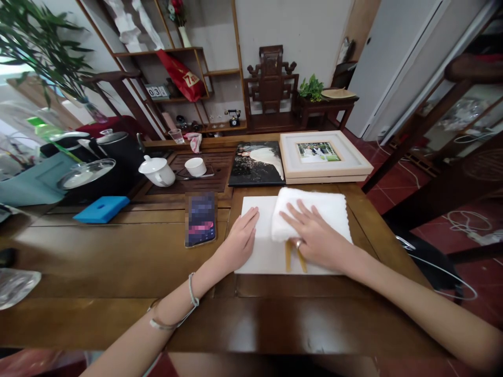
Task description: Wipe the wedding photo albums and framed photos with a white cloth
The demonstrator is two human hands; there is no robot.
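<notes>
A white rectangular board lies flat on the wooden table in front of me. My left hand rests on its left edge with the fingers stretched out and close together. On the board's upper right part sits a folded white towel with a scalloped edge. My right hand, with a ring on one finger, lies on the towel, palm down and fingers spread. Two yellowish-brown strips show on the board below the towel, partly covered by the towel and the right hand.
Behind the board lie a dark photo panel and a light wooden picture frame. To the left are a phone, a blue block, a white lidded bowl and a white cup. A dark chair stands at right.
</notes>
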